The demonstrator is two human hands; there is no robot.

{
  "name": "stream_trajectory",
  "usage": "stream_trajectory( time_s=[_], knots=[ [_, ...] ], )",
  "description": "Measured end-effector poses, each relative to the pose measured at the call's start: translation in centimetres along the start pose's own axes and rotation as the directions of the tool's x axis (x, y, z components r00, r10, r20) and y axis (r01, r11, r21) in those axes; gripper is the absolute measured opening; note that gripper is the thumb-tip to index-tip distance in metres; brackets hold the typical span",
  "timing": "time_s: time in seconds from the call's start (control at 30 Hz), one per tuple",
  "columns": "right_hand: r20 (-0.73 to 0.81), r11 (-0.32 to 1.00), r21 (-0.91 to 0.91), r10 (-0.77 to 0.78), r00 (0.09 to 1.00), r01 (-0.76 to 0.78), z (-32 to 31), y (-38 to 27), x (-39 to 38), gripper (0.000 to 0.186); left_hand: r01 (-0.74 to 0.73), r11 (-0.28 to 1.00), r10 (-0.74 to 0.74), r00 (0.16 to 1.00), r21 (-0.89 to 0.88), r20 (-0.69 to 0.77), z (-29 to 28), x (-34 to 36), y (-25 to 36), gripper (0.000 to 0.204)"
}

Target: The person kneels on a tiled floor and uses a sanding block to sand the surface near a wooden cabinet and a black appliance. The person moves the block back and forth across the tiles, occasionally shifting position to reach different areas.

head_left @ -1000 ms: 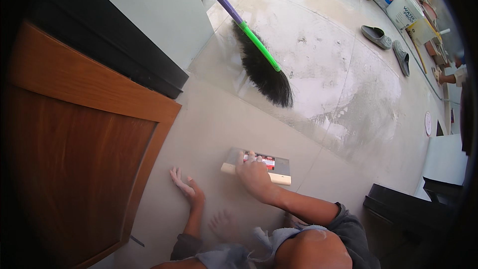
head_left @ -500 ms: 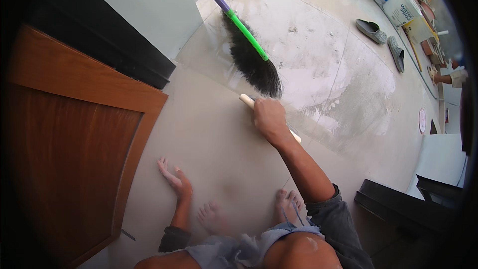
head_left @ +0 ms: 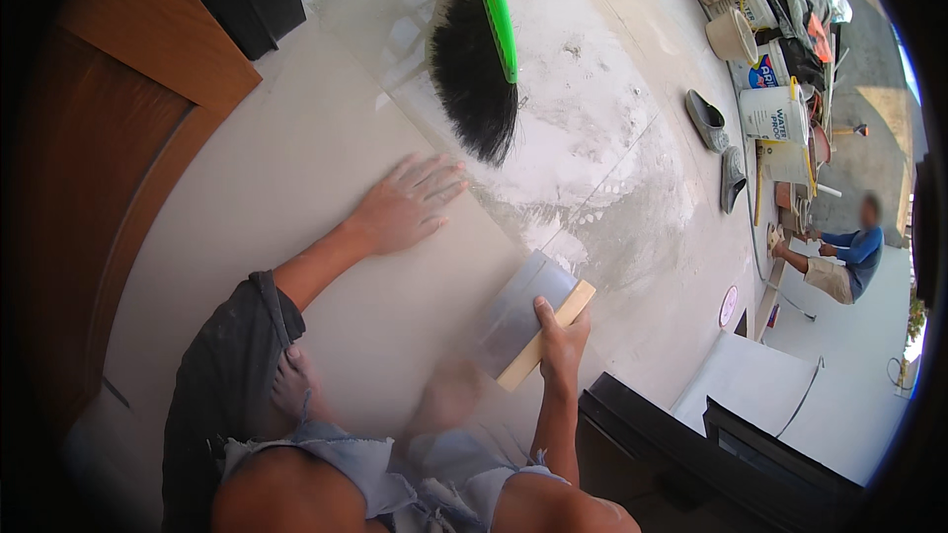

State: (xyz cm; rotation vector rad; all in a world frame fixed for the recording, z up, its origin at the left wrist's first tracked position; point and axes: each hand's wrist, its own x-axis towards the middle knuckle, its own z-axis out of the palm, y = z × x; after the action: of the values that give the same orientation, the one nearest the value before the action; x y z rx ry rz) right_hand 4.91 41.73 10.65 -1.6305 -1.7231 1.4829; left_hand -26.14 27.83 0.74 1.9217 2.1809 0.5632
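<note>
the scraper (head_left: 523, 308) has its handle (head_left: 527, 359) between right thumb (head_left: 546, 315) and fingers (head_left: 580, 326).

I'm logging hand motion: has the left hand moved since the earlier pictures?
Yes: the left hand has moved rightward, away from the wooden door and toward the broom.
</note>
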Motion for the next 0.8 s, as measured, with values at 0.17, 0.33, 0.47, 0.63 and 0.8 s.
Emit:
stream_trajectory(
  time_s=[0.17, 0.33, 0.47, 0.63, 0.8],
  knots=[
    [-0.093, 0.990, -0.123, -0.078, 0.993, 0.066, 3.3, 3.2, -0.7, 0.063, 0.282, 0.959, -0.276, 0.948, 0.016, -0.160, -1.1, -0.1, -3.3, 0.076],
    [-0.031, 0.983, -0.069, -0.174, 0.984, 0.172, 11.3, -1.3, 1.6, 0.064, 0.369, 0.927, -0.375, 0.901, -0.071, -0.218, -1.3, -5.8, -1.9, 0.075],
    [0.079, 0.976, -0.160, -0.137, 0.987, 0.148, 16.8, -5.9, 1.8, 0.061, 0.462, 0.876, -0.482, 0.836, -0.139, -0.262, -0.2, -9.8, -0.6, 0.074],
    [-0.068, 0.960, -0.236, -0.168, 0.983, 0.148, 10.8, -0.5, 0.4, 0.058, 0.499, 0.860, -0.508, 0.824, -0.103, -0.249, -0.7, -13.8, -0.7, 0.070],
    [-0.247, 1.000, -0.018, 0.019, 0.969, -0.024, 3.6, 3.4, -1.7, 0.050, 0.501, 0.863, -0.501, 0.839, -0.055, -0.212, -0.9, -15.9, -1.0, 0.070]
  ],
)
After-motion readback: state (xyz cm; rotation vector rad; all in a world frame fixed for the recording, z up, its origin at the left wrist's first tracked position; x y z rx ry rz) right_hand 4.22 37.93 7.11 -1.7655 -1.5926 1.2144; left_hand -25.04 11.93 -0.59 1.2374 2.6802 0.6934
